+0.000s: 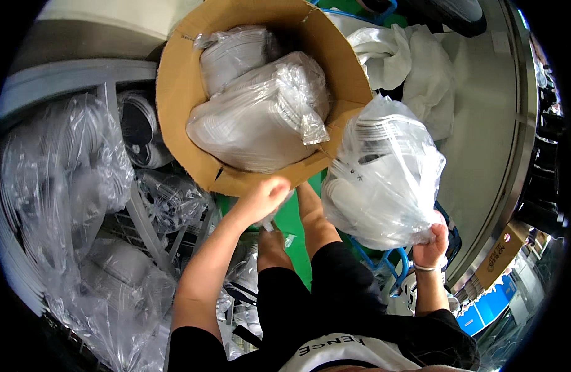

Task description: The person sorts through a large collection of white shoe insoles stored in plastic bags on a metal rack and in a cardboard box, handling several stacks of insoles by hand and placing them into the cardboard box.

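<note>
Head view: the right hand (430, 240) is clenched on the gathered neck of a clear plastic bag of white plastic lids (385, 180), held up right of the brown cardboard box (174, 93). Similar bags already lie inside it. The left hand (268, 197) grips the box's near rim. More bagged stock fills wire racks (143, 217) on the left; the floor is green.

one head-worn fisheye looks steeply down, close over the cardboard box (174, 87).
</note>
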Demonstrator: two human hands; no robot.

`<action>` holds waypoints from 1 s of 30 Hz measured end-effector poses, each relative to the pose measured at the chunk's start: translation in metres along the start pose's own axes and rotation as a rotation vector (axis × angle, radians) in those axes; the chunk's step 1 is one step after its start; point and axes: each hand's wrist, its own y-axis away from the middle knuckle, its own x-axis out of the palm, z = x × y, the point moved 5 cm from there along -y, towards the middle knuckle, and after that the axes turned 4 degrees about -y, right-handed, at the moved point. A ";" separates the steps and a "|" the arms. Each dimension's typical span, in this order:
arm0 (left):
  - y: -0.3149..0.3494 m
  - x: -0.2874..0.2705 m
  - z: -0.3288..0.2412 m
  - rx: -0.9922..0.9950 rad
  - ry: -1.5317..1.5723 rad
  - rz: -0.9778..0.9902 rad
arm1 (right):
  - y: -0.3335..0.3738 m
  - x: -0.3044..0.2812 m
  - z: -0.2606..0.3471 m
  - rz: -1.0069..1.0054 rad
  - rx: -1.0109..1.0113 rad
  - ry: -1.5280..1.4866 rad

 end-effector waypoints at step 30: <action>0.267 -0.047 -0.116 -0.179 -0.311 -0.197 | 0.001 -0.034 0.016 -0.020 0.011 0.028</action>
